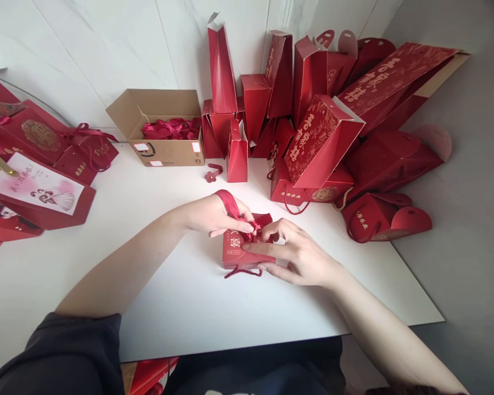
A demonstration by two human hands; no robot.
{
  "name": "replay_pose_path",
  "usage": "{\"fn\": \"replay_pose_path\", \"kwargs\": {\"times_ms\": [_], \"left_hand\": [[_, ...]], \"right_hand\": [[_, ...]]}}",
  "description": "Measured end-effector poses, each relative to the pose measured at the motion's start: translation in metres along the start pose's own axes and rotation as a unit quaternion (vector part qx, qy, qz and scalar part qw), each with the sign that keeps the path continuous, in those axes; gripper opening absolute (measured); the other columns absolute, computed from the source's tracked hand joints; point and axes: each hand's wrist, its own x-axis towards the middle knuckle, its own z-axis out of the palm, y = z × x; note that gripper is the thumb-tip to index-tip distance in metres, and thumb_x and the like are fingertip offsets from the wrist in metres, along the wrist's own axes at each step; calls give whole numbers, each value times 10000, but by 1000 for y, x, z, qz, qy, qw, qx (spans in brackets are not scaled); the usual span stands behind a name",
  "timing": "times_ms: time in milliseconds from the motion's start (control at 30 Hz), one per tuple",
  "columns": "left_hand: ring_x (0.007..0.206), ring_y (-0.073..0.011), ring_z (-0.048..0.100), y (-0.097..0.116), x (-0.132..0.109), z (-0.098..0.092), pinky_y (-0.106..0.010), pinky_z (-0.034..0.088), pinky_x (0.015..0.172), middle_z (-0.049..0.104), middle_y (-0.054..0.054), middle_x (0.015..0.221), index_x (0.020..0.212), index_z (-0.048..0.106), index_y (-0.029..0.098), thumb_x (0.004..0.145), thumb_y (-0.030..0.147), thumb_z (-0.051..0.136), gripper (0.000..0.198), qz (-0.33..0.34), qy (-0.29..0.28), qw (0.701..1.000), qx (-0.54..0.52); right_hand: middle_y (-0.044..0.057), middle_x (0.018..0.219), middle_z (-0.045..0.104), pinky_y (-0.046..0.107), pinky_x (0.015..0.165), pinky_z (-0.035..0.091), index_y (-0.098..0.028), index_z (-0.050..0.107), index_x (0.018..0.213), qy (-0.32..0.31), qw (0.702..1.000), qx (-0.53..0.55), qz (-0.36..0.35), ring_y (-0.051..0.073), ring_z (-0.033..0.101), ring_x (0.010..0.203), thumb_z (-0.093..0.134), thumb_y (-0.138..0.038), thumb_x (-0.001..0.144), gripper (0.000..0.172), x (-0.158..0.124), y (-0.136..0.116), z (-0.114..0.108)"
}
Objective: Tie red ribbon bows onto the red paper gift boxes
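Note:
A small red gift box [233, 251] with pale printed characters lies on the white table in front of me. A dark red cord handle sticks out at its near side. My left hand [208, 213] pinches a red ribbon [229, 204] between thumb and fingers over the box; part of the ribbon loops over the back of that hand. From the right, my right hand [302, 253] has its curled index finger at the knot of the same ribbon, while another finger stretches across the box top. Its thumb is partly hidden.
An open cardboard box [168, 152] holding red ribbons stands at the back. Beside it lies a small flower-shaped red piece [211, 175]. Several red boxes [319, 140] are stacked at the back right. Decorated gift boxes [76, 206] stand at left. A grey wall borders the right.

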Motion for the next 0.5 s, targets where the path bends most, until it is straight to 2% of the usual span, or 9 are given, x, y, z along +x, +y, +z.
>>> {"fn": "replay_pose_path", "kwargs": {"times_ms": [200, 400, 500], "left_hand": [[328, -48, 362, -1, 2, 0, -197, 278, 420, 420, 75, 374, 834, 699, 143, 841, 303, 648, 168, -12, -19, 999, -39], [336, -36, 344, -3, 4, -1, -206, 204, 346, 533, 41, 566, 898, 664, 156, 838, 356, 650, 210, -27, -44, 997, -60], [338, -40, 375, -2, 2, 0, -199, 269, 403, 483, 68, 462, 872, 653, 156, 857, 329, 633, 175, -17, -50, 997, -58]], "right_hand": [[86, 1007, 532, 386, 839, 515, -217, 651, 1246, 8, 1000, 11, -2, 208, 532, 940, 614, -287, 906, 349, 0, 0, 2], [89, 1012, 523, 372, 862, 507, -197, 652, 1253, 8, 1000, 20, 1, 201, 525, 953, 629, -281, 905, 359, 0, 0, 3], [86, 1013, 521, 371, 863, 508, -207, 646, 1261, 9, 1000, 23, 2, 200, 528, 952, 632, -286, 905, 365, -1, 1, 4]]}}
